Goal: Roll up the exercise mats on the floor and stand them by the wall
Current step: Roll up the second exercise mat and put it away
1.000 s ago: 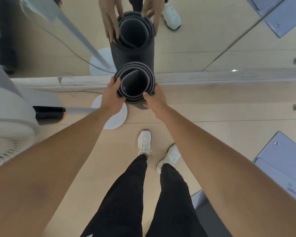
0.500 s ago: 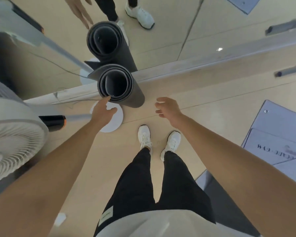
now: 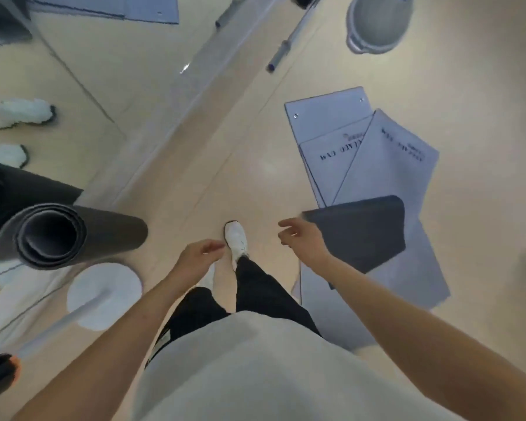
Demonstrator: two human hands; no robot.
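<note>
A rolled dark grey mat [image 3: 73,233] stands upright at the left against the mirrored wall, with its reflection behind it. Several flat mats lie on the floor at the right: a dark grey mat [image 3: 368,230] on top of overlapping pale lavender mats [image 3: 386,165] with printed lettering. My left hand [image 3: 196,258] hangs empty in the middle, fingers loosely curled, well right of the rolled mat. My right hand [image 3: 302,240] is empty with fingers apart, over the near edge of the dark flat mat. Neither hand touches a mat.
A white round stand base [image 3: 104,294] with a pole sits just in front of the rolled mat. A grey dome-shaped trainer [image 3: 377,22] and a bar [image 3: 281,51] lie at the top right. The mirror [image 3: 104,71] runs along the wall. My white shoe [image 3: 237,238] steps forward.
Both hands let go of the rolled mat, which stays standing by the mirror. My view and body turned right, bringing the flat mats on the floor into the frame.
</note>
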